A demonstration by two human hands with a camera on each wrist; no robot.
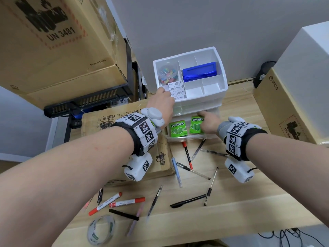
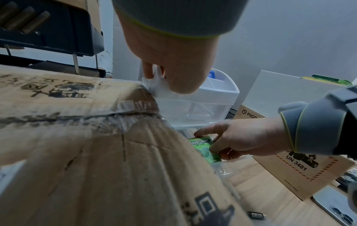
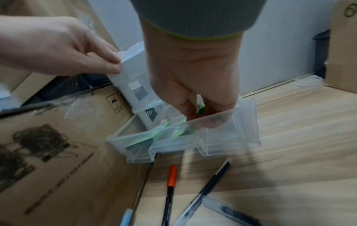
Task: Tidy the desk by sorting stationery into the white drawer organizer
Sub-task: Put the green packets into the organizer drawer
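Observation:
The white drawer organizer (image 1: pixel 223 86) stands at the back of the desk against the wall. Its top tray holds a jar of clips (image 1: pixel 168 73), a blue case (image 1: pixel 199 71) and sticky notes (image 1: pixel 177 90). My left hand (image 1: pixel 162 97) grips the tray's front-left corner (image 2: pixel 154 85). The clear bottom drawer (image 1: pixel 185 139) is pulled out and holds two green Doublemint packs (image 1: pixel 178 129). My right hand (image 1: pixel 208 123) reaches into the drawer (image 3: pixel 231 134) and pinches the right pack (image 2: pixel 203 143) between thumb and index finger. Several pens (image 1: pixel 187 155) lie loose in front.
Two red markers (image 1: pixel 128 202), black markers (image 1: pixel 187 200) and a tape roll (image 1: pixel 101 229) lie near the desk's front edge. A flat cardboard box (image 1: pixel 110 120) sits under my left wrist. A PICO carton (image 1: pixel 277 107) and a white box (image 1: pixel 306 77) stand on the right.

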